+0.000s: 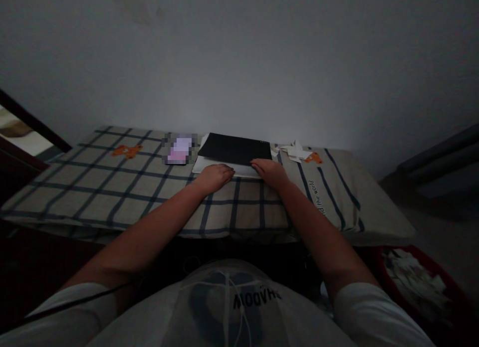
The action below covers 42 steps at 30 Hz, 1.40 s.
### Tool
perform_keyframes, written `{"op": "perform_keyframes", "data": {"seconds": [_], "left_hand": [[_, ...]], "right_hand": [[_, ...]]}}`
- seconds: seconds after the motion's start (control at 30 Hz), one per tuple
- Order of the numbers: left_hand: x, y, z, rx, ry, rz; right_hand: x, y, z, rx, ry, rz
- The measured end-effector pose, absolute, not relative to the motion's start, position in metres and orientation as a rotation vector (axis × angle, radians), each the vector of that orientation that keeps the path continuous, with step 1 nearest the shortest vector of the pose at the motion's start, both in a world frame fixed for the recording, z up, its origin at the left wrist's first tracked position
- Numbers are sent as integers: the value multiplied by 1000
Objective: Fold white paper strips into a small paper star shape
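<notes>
A flat black sheet or cover (235, 148) lies over a white paper or pad (243, 166) on the cloth-covered table; I cannot tell whether the two are joined. Its near edge appears slightly raised above the white surface. My left hand (215, 177) lies on the near left part of the white paper, palm down, fingers pointing right. At the near right corner, my right hand (272, 172) has its fingers closed on the black sheet's edge, the thumb hidden.
A phone with a lit, pixelated screen (180, 150) lies left of the papers. Folded white paper pieces (295, 151) are at the right. A checked tablecloth (149, 187) with orange bear prints covers the table against a grey wall (239, 63). A red bin (415, 282) with crumpled contents stands lower right.
</notes>
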<state>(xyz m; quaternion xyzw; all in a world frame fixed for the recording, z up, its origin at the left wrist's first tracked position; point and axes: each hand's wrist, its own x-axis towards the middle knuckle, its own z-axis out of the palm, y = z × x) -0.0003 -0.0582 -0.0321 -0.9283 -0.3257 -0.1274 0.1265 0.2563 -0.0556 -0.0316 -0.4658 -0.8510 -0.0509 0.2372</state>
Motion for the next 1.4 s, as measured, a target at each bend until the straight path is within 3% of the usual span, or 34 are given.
{"op": "perform_keyframes", "data": {"seconds": [0.73,0.97,1.2,1.4], "left_hand": [[-4,-82,-27,-2553,-794,-294],[-3,-91,-21,-2555,-886,-333],[-3,-95,5,-2387,-1241,-478],[-4,-91,33,-2328,-1229,-528]], "right_hand": [[258,-62,-23,-1208,-2449,117],[250,-92,-8,-1217,-2522,-49],[241,-90,-1,-1348,-2311,-98],[235,-90,21,-1344,-2154,-178]]}}
